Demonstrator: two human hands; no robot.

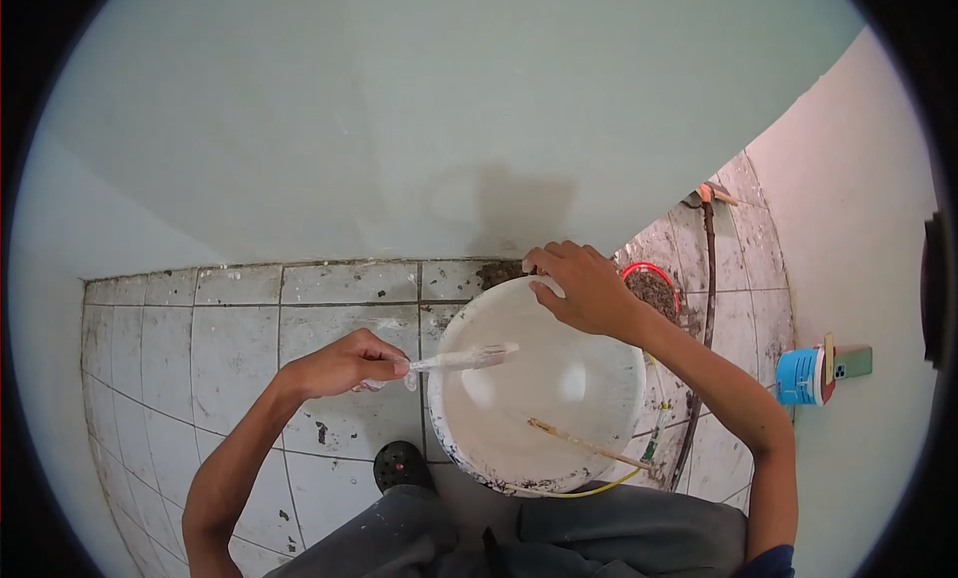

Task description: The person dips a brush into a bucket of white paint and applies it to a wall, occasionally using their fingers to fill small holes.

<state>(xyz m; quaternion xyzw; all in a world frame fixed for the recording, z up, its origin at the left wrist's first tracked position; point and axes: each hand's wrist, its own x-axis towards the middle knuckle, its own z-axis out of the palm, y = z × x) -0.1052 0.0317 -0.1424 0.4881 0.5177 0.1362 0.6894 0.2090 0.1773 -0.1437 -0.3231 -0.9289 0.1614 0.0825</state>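
Paintbrush [464, 359], coated white, is pinched in the left hand [344, 364], its bristles over the white bucket [599, 398] on the tiled floor [239, 349]. Right hand [584, 284] grips the bucket's far rim. A stick [579, 443] lies inside the bucket.

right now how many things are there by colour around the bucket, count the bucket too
white: 2, the bucket and the paintbrush
red: 1, the bowl of debris
blue: 1, the small tub
tan: 1, the stick in the bucket
total: 5
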